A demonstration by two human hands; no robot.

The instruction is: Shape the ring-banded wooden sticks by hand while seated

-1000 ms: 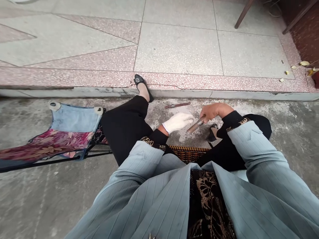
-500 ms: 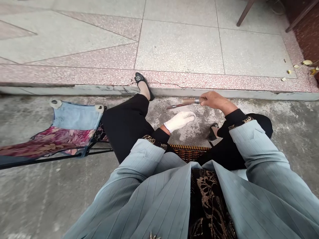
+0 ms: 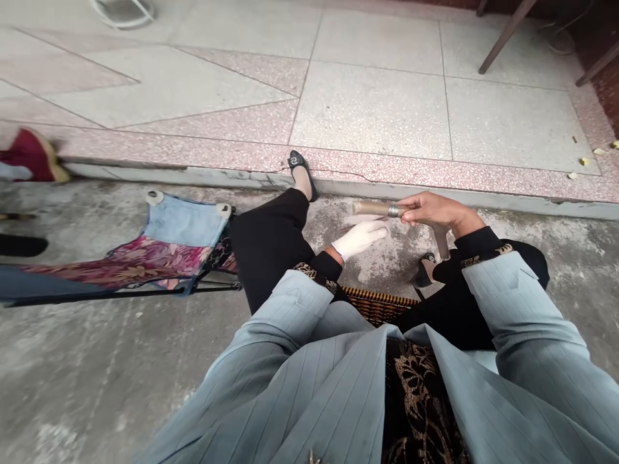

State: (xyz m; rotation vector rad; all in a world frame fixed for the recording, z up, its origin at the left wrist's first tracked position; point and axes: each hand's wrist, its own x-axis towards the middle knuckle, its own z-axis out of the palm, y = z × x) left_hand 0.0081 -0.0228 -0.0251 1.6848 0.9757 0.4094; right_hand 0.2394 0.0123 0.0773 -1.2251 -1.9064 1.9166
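Observation:
My right hand (image 3: 430,211), bare, is closed round a bent wooden-handled tool (image 3: 372,208). Silvery wire is wound round its shaft, and a second wooden arm drops below my palm. A thin, blurred part of the tool shows under the wooden end, just above my left glove. My left hand (image 3: 362,238) wears a white knitted glove and sits below the tool's far end. Its fingers are drawn together toward the right; whatever they hold, if anything, I cannot make out. Both hands are above the concrete between my knees.
Beneath me shows the edge of a woven seat (image 3: 380,303). A folding fabric chair (image 3: 164,254) stands to my left, with another person's red shoe (image 3: 36,154) beyond. Ahead runs a raised tiled step (image 3: 372,109); my shoe (image 3: 302,171) rests at its edge. Furniture legs (image 3: 507,35) stand farther back.
The tool has turned in my right hand, so its lower wooden arm now shows. My gloved left hand remains close below it. My view has shifted left, bringing in the red shoe.

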